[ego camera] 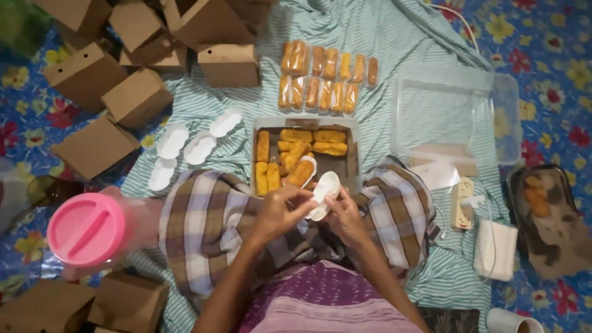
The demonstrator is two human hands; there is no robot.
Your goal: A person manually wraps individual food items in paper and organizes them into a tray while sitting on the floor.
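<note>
Head view looks straight down over my lap, and I take the grey tray [353,161] of fried golden rolls as my landmark. Just in front of its near edge, over my checked sarong [209,222], both my hands meet on a small white paper liner [325,192]. My left hand [280,213] has its grip narrow, thumb and fingertips pinching the liner's left edge. My right hand [345,217] pinches the liner's lower right edge in the same tight way. The liner stands tilted, its upper end overlapping the tray's near rim. Whether it is one liner or a few stacked, I cannot tell.

Inside the tray, one roll [300,172] near the front already sits in a white liner, and bare rolls lie around it. Beyond the tray's far side, two rows of rolls wrapped in clear plastic [327,77] lie on the striped cloth [370,31]. Left of the tray, four loose white liners [185,148] rest on the same cloth, and farther left a heap of brown cardboard boxes [135,95] spreads out. To the near left of the tray stands a jar with a pink lid [86,228]. Right of the tray lies a clear plastic container [450,114], and nearer than that a power strip [462,203] and a stack of clear bags [496,250]. Far right, a dark tray [549,213] holds a few fried pieces.
</note>
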